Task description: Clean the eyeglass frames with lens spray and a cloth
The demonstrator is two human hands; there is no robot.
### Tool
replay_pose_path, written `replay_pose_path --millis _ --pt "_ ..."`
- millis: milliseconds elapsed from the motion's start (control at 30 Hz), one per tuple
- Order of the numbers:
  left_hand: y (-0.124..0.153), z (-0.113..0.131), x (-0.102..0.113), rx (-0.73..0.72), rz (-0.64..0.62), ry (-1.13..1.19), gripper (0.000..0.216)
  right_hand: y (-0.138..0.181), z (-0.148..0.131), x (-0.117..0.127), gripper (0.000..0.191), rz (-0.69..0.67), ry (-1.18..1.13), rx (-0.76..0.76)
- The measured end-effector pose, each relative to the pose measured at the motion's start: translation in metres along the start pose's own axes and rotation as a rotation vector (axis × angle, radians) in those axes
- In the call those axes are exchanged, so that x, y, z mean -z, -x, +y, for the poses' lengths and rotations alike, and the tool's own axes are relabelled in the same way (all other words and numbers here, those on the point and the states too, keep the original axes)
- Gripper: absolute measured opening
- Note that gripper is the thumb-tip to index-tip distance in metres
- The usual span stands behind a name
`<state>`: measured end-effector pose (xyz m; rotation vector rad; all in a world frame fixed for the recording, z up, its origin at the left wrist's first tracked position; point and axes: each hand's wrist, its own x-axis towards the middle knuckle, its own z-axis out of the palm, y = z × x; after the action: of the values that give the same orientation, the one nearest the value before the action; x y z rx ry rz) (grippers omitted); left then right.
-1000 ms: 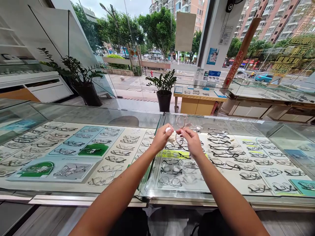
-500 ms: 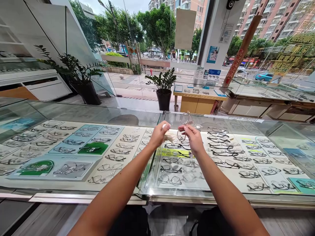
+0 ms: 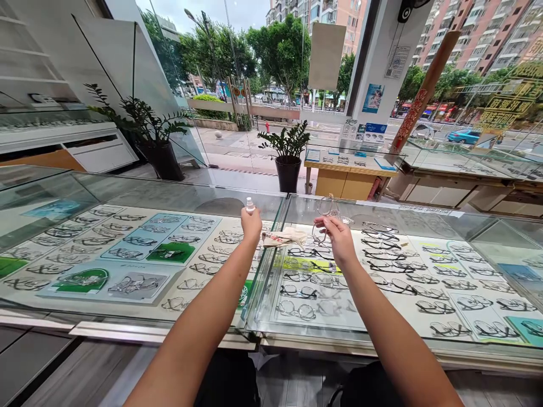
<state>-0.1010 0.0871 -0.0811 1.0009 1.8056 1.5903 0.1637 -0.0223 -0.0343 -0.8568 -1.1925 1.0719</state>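
**Head view.** Your left hand closes its fingers around a small clear spray bottle, held upright above the glass counter top. Your right hand pinches a pair of clear-framed eyeglasses between thumb and fingertips, lifted off the glass and well apart from the bottle.

Step in hand, as judged: both items are raised but not brought together. A spray onto the lenses would call for the nozzle to face them at close range.

Only a crumpled cloth lies between your hands, low on the counter. Display frames lie beneath the glass; a potted plant stands beyond.
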Motion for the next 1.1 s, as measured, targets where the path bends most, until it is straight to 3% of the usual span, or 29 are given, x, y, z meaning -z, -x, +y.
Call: replay_pose_path --millis 333,533,633,700,733,800,867,933,1100 --pt "-0.006 -0.013 0.001 -0.023 0.042 -0.058 0.024 0.000 0.000 0.001 0.028 0.005 0.021 0.002" --pt "0.005 0.000 0.002 -0.028 0.121 -0.111 0.047 0.000 0.000 0.001 0.027 0.005 0.025 0.010" --pt "0.021 0.023 0.009 -0.180 0.314 -0.174 0.067 0.000 -0.001 0.000 0.028 0.009 0.038 0.012" --pt "0.032 0.041 0.016 -0.461 0.404 -0.234 0.062 0.000 -0.002 0.000 0.029 0.016 0.042 0.017" --pt "0.038 0.049 0.020 -0.568 0.359 -0.254 0.054 -0.001 -0.002 0.000 0.029 0.018 0.041 0.019" --pt "0.045 0.061 0.027 -0.674 0.060 -0.332 0.032 -0.001 -0.003 0.001 0.028 0.019 0.034 0.024" --pt "0.048 0.064 0.032 -0.648 -0.326 -0.524 0.022 -0.001 -0.003 0.001 0.027 0.018 0.027 0.027" --pt "0.045 0.058 0.036 -0.572 -0.568 -0.747 0.022 -0.001 -0.003 0.001 0.027 0.015 0.029 0.027" --pt "0.028 0.035 0.037 -0.453 -0.658 -0.924 0.023 -0.001 -0.003 0.000 0.028 0.010 0.049 0.026"
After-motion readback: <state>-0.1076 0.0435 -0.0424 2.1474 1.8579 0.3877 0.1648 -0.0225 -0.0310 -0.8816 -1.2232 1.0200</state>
